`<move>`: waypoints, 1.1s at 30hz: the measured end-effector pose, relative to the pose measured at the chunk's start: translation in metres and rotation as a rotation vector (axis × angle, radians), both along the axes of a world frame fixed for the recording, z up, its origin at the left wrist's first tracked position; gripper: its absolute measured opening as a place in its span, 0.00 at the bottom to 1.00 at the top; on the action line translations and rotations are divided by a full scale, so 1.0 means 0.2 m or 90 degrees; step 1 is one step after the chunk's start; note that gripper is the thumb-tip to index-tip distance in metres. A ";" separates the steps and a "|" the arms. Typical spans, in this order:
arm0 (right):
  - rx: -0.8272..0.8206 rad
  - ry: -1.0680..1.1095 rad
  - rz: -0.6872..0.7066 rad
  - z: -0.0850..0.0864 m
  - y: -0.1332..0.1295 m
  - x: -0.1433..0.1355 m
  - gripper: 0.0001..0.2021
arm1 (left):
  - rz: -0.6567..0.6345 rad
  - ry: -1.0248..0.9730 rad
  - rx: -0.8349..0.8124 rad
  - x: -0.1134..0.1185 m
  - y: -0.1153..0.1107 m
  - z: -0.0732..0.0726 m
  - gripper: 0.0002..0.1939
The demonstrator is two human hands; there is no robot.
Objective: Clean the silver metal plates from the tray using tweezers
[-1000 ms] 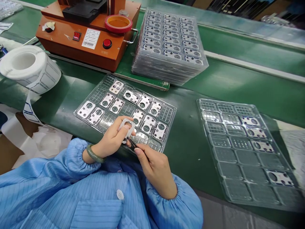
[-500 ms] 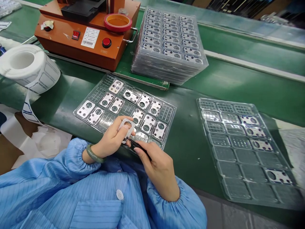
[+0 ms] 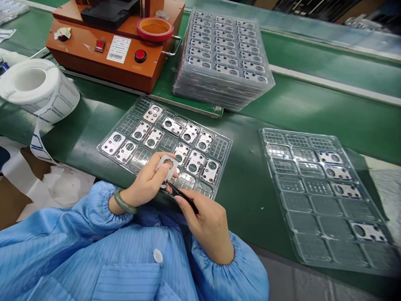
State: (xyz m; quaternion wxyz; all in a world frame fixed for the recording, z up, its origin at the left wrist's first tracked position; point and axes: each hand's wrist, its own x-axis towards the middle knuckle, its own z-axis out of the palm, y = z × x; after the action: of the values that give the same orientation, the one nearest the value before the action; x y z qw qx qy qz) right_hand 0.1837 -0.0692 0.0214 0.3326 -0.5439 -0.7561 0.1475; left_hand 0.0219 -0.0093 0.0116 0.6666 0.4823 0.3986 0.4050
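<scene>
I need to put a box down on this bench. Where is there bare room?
Bare green mat lies between the near tray and the right tray, and behind the right tray beside the tray stack. It is crowded around both hands and near the label roll.

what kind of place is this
Most likely an electronics assembly line: a green belt, stacked clear trays of small metal parts, an orange bench machine, and a blue smock sleeve.

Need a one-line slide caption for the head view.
Left hand holds a metal plate while right hand works it with black tweezers above a clear tray.
</scene>
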 end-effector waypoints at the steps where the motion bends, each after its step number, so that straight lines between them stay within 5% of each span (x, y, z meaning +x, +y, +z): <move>1: -0.003 -0.002 0.003 0.01 0.00 0.00 0.10 | 0.000 0.001 -0.001 0.00 0.00 0.00 0.14; 9: -0.087 0.045 -0.004 -0.02 -0.01 0.00 0.09 | 0.006 0.000 -0.017 0.00 0.00 0.01 0.15; 33: -0.058 0.016 0.031 0.01 0.00 0.01 0.09 | 0.005 0.006 -0.007 0.00 0.00 0.01 0.15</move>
State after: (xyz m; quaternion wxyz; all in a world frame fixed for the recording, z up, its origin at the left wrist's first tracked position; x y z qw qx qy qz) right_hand 0.1859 -0.0688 0.0235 0.3135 -0.5379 -0.7575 0.1966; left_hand 0.0225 -0.0100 0.0140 0.6659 0.4787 0.4059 0.4033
